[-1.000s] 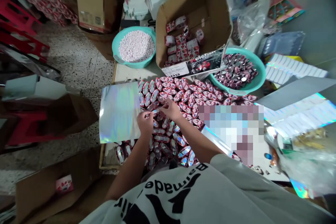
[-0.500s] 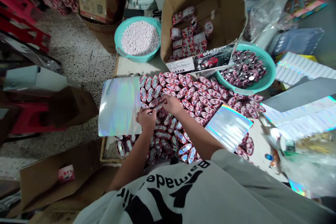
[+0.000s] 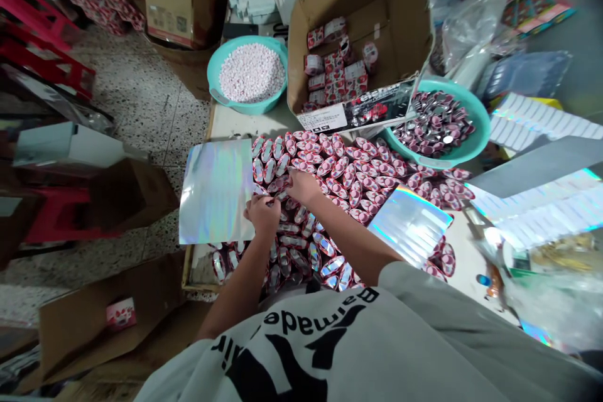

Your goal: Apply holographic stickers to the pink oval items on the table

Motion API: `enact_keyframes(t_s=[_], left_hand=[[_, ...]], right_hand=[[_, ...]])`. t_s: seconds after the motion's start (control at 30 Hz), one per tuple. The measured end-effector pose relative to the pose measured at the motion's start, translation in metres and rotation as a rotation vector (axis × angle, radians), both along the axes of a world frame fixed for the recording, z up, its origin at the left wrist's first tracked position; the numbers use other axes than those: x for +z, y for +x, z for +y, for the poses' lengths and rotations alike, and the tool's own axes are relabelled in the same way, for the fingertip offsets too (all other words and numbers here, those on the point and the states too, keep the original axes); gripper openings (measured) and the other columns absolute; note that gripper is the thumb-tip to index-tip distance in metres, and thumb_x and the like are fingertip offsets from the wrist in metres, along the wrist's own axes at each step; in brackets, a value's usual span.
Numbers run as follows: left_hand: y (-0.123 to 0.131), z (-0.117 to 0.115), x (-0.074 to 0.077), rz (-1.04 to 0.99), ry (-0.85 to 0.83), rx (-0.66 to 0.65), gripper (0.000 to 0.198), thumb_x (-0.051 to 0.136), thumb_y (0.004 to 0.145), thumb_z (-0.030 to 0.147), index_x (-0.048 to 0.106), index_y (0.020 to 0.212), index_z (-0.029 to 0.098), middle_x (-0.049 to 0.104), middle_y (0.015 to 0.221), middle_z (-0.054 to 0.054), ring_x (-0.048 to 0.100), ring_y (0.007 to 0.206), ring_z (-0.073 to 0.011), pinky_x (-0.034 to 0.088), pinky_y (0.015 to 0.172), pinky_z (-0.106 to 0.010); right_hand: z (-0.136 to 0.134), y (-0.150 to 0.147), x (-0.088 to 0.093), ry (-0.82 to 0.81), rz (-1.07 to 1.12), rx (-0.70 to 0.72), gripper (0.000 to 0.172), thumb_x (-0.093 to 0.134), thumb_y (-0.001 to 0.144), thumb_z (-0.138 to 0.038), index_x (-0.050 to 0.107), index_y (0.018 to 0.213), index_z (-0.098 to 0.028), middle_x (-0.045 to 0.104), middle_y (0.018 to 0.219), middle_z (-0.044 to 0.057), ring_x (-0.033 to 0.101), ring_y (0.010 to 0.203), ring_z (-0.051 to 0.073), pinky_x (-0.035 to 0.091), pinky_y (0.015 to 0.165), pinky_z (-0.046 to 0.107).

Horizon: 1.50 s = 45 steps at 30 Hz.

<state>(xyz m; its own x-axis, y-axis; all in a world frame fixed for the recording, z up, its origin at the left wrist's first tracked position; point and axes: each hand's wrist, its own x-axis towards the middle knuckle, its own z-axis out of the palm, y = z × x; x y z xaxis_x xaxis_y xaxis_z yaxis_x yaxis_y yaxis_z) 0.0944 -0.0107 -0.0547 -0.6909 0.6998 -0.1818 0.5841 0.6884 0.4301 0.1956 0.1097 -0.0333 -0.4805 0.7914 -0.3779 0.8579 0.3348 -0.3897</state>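
Two teal basins [image 3: 475, 114] and a cardboard box [image 3: 409, 19] beyond the hands [image 3: 264, 212].

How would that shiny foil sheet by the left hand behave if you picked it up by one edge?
The foil sheet looks thin and overhangs the table edge with only a slight curl, so it would probably bend and droop. Its glossy face suggests it is slippery. It is likely very light; the left hand rests at its corner.

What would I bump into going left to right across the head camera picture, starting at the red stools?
Red stools → shiny sheet → left hand → right hand → spread of red-and-silver packets → green basin of packets → white label sheets.
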Motion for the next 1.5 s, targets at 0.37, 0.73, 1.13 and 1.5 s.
enact_keyframes(t_s=[0.37,0.73,1.13,1.5], left_hand=[[-0.01,0.013,0.009,-0.097,-0.079,0.066,0.025,0.072,0.073,0.036,0.063,0.094,0.026,0.071,0.099,-0.002,0.058,0.108,-0.0262,0.036,0.098,-0.042],[-0.026,0.006,0.005,-0.156,-0.053,-0.085,0.013,0.07,0.077,0.039,0.07,0.084,0.028,0.075,0.097,0.0,0.061,0.105,-0.0229,0.038,0.096,-0.037],[-0.016,0.011,0.011,-0.13,-0.134,-0.09,0.016,0.06,0.078,0.02,0.073,0.079,0.029,0.073,0.1,-0.001,0.059,0.108,-0.024,0.04,0.094,-0.039],[-0.023,0.007,0.009,-0.127,-0.103,-0.148,0.016,0.06,0.079,0.024,0.074,0.083,0.031,0.073,0.1,-0.001,0.062,0.103,-0.024,0.043,0.088,-0.037]], right_hand=[[0.009,0.002,0.002,-0.074,-0.13,0.066,0.02,0.058,0.081,-0.023,0.071,0.097,-0.019,0.073,0.104,0.01,0.066,0.098,0.024,0.047,0.077,0.028],[0.006,0.002,-0.001,-0.04,-0.15,0.116,0.04,0.068,0.077,-0.054,0.075,0.095,-0.019,0.07,0.111,0.013,0.064,0.099,0.026,0.049,0.076,0.029],[0.011,-0.002,0.013,-0.149,-0.21,0.111,0.027,0.066,0.08,-0.038,0.076,0.097,-0.02,0.075,0.1,0.012,0.067,0.096,0.025,0.05,0.08,0.029],[0.001,0.008,0.01,-0.048,-0.105,0.04,0.019,0.059,0.085,-0.029,0.075,0.095,-0.025,0.074,0.107,0.006,0.063,0.107,0.023,0.041,0.097,0.037]])
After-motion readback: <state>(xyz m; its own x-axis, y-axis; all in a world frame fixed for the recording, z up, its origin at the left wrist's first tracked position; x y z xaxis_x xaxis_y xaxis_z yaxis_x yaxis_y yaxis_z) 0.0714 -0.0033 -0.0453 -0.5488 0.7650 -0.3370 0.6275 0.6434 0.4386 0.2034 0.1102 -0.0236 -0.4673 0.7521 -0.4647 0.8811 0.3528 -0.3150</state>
